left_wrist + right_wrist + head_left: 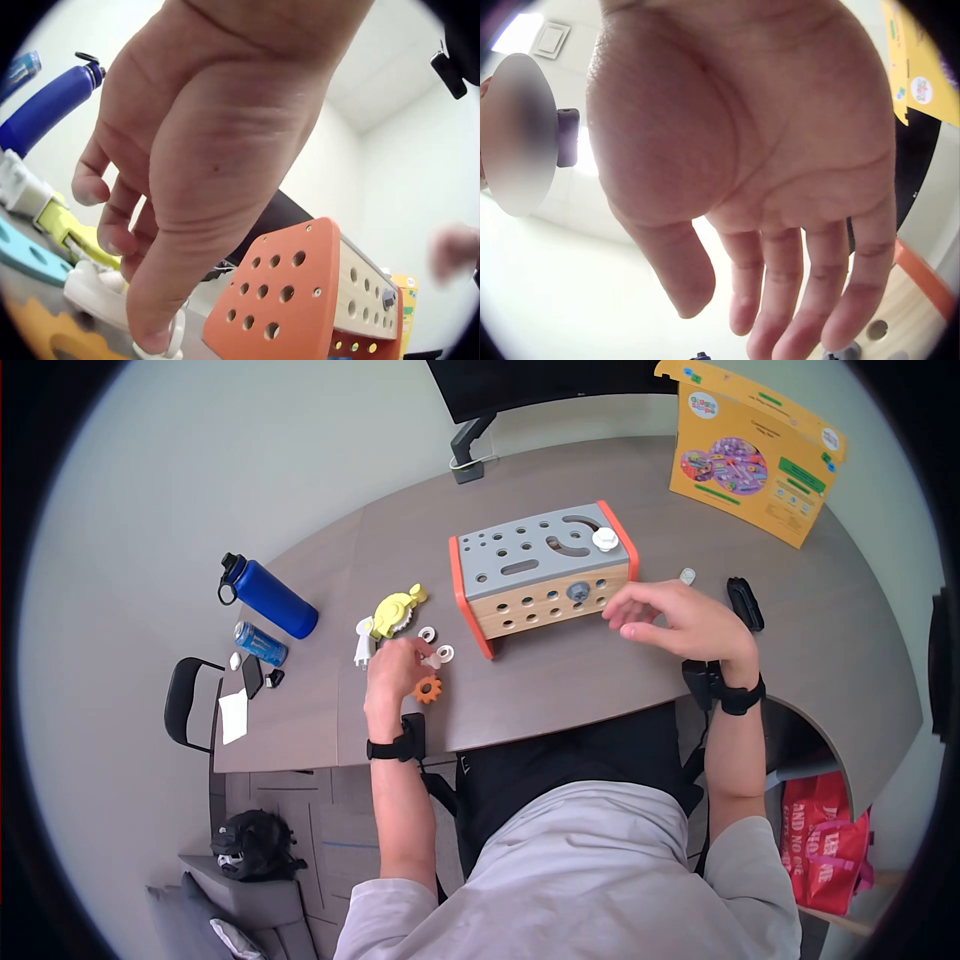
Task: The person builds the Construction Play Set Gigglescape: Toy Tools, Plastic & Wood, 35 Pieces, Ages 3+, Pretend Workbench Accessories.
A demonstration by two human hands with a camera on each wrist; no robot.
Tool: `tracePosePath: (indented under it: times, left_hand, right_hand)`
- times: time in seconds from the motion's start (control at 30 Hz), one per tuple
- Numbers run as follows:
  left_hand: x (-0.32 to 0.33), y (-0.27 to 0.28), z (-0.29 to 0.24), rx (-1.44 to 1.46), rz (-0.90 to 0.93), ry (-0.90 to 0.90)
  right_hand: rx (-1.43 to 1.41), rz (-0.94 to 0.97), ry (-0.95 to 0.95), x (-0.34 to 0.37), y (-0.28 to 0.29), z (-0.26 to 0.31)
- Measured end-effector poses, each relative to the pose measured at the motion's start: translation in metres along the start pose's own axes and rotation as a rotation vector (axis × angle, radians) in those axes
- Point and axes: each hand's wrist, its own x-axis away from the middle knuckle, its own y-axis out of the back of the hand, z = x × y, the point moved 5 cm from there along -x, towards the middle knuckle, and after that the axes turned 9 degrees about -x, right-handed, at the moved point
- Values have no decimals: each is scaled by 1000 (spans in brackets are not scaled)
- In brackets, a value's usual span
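My left hand (397, 668) reaches down to small white parts on the table. In the left wrist view its thumb tip is right at a white ring (178, 331), while the index finger is hidden behind it; I cannot tell if they pinch it. A second white ring (428, 634) and an orange toy gear (437, 688) lie close by. My right hand (672, 618) hovers with relaxed, spread fingers at the front right of a wooden toy workbench (530, 608). The workbench has orange-red ends, a grey holed top, a grey-blue screw (579, 592) in front and a white knob (605, 539) on top.
A yellow toy piece with a toothed white disc (394, 612) lies beyond the left hand. Farther left are a blue bottle (275, 600) and a can (262, 645). A yellow box (750, 460) stands back right, with a black case (744, 604) nearer.
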Motion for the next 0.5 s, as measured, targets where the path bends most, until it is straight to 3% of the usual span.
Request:
tracePosePath:
  times: [0.1, 0.17, 0.23, 0.3, 0.33, 0.37, 0.5]
  left_hand:
    - [19, 44, -25, 87, -87, -66]
    - [38, 76, -64, 93, -83, -142]
    - [58, 99, -104, 285, -191, -400]
    - [69, 106, -132, 265, -251, -470]
    - [74, 109, -144, 244, -320, -523]
    - [77, 110, -150, 250, -318, -536]
    - [86, 115, -158, 218, -410, -556]
  right_hand:
    - [-11, -10, -2, -2, -7, 4]
    - [-19, 41, 97, -8, -22, 5]
    - [-49, -25, 95, -16, -43, 14]
    - [-76, -89, 103, -24, -67, 22]
    - [35, -168, 239, -25, -75, 31]
    - [150, -243, 376, -24, -80, 38]
    - [65, -277, 355, -29, -90, 37]
